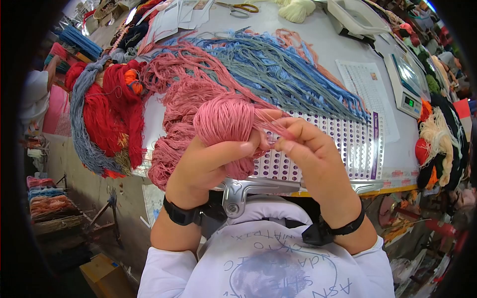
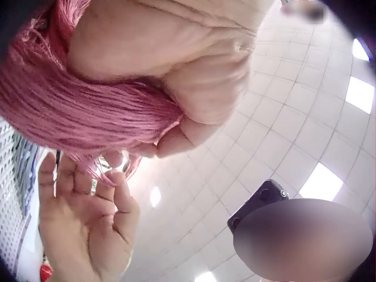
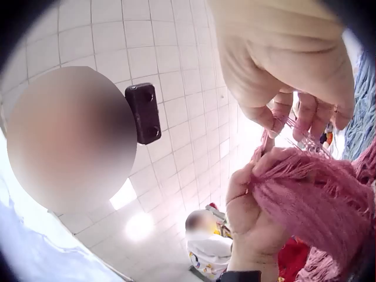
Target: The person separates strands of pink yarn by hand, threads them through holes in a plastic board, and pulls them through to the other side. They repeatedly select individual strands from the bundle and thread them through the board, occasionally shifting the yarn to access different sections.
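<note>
A thick skein of pink yarn (image 1: 223, 118) is gripped in my left hand (image 1: 206, 161), its thumb lying across the near side. From its right end, a few pink strands (image 1: 272, 125) stretch to my right hand (image 1: 318, 156), whose thumb and fingertips pinch them. The right wrist view shows the pinched strands (image 3: 282, 121) close above the bundled yarn (image 3: 317, 194). In the left wrist view the yarn (image 2: 88, 114) fills the left palm (image 2: 158, 47), and its far fingers are partly hidden. More loose pink yarn (image 1: 184, 107) lies on the table behind and left of it.
Blue and grey-green yarn (image 1: 268, 64) spreads across the table behind the hands. A white card with rows of purple-rimmed holes (image 1: 343, 149) lies at right, near a digital scale (image 1: 408, 82). Red and grey skeins (image 1: 112, 111) hang at left. Scissors (image 1: 241, 8) lie at the back.
</note>
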A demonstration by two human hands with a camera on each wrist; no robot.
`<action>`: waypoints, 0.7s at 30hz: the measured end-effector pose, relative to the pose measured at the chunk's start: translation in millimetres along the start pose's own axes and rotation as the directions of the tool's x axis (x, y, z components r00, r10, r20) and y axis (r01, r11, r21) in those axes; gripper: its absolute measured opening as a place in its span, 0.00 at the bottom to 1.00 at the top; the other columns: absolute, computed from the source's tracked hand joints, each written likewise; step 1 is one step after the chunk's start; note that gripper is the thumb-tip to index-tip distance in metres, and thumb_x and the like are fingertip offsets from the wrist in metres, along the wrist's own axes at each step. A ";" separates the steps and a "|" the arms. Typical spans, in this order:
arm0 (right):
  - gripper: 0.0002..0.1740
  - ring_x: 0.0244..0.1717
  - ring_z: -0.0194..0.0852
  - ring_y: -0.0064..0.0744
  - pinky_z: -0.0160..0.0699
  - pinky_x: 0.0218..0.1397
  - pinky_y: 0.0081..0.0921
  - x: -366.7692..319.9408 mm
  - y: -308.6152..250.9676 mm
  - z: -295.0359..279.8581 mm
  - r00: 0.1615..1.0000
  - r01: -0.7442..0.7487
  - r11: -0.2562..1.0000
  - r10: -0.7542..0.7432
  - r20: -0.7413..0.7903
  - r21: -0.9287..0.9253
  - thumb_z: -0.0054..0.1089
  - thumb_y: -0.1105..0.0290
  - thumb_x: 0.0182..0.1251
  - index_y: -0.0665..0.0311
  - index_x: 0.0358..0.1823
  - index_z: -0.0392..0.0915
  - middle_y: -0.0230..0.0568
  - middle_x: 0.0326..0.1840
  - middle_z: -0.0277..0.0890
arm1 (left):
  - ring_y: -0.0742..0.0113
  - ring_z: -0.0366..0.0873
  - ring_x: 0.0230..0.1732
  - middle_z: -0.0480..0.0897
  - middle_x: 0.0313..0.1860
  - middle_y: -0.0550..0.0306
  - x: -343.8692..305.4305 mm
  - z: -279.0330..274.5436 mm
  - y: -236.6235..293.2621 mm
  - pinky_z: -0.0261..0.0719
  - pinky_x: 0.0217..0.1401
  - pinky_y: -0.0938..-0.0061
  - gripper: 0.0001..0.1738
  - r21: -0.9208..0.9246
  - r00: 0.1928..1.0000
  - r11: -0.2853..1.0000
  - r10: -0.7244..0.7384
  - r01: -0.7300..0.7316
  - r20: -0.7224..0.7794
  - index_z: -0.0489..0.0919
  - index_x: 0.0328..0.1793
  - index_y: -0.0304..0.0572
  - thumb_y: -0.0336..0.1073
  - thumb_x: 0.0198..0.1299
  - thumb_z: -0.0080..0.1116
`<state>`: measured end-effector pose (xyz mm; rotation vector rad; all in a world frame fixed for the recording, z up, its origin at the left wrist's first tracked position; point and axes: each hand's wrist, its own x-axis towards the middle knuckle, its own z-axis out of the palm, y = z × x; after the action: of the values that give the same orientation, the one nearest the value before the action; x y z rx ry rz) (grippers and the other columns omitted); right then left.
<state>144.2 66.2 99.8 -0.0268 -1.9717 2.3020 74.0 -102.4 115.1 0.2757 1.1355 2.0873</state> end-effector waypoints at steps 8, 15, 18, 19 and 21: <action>0.07 0.33 0.73 0.21 0.72 0.38 0.18 -29.1 -53.1 -137.8 0.921 -0.145 0.963 0.216 0.325 -0.228 0.59 0.76 0.57 0.71 0.37 0.78 0.38 0.33 0.79 | 0.79 0.68 0.15 0.72 0.17 0.63 -30.1 -85.6 78.1 0.69 0.20 0.82 0.09 0.523 0.987 0.851 0.030 0.056 -0.156 0.74 0.42 0.33 0.29 0.58 0.55; 0.07 0.15 0.45 0.15 0.52 0.23 0.14 -166.2 -80.9 -394.2 0.859 -0.001 0.853 0.268 -0.436 0.522 0.42 0.69 0.74 0.58 0.36 0.68 0.22 0.16 0.48 | 0.80 0.57 0.12 0.60 0.16 0.68 -80.4 -285.8 201.5 0.64 0.24 0.81 0.13 -0.345 0.967 0.905 0.210 -0.249 -0.147 0.70 0.37 0.37 0.34 0.72 0.37; 0.09 0.13 0.40 0.14 0.45 0.16 0.15 -261.6 -107.1 -556.8 0.658 0.202 0.832 0.276 -0.701 0.517 0.44 0.66 0.74 0.61 0.38 0.71 0.23 0.15 0.48 | 0.75 0.66 0.19 0.66 0.20 0.64 -87.3 -355.7 246.7 0.69 0.36 0.79 0.12 -0.433 0.934 0.832 0.350 -0.346 -0.074 0.70 0.37 0.35 0.32 0.71 0.37; 0.08 0.12 0.40 0.15 0.42 0.14 0.15 -283.4 -122.0 -587.3 0.533 0.045 0.951 0.236 -0.812 0.306 0.46 0.66 0.73 0.60 0.37 0.72 0.23 0.13 0.46 | 0.75 0.66 0.19 0.66 0.20 0.64 -91.4 -382.6 271.2 0.69 0.36 0.79 0.12 -0.434 0.933 0.832 0.353 -0.345 -0.065 0.70 0.37 0.35 0.32 0.71 0.37; 0.07 0.11 0.40 0.15 0.40 0.13 0.16 -323.1 -130.5 -662.6 0.367 0.154 0.978 -0.188 -0.911 -0.140 0.48 0.66 0.72 0.59 0.38 0.73 0.23 0.12 0.45 | 0.72 0.70 0.27 0.71 0.23 0.60 -92.1 -410.6 305.3 0.69 0.44 0.75 0.10 0.271 0.626 0.784 0.612 -0.559 -0.483 0.71 0.39 0.33 0.30 0.69 0.38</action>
<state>531.1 707.1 106.1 -0.8776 -1.2640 1.4772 -217.6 -532.5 130.9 0.0843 1.6584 2.8205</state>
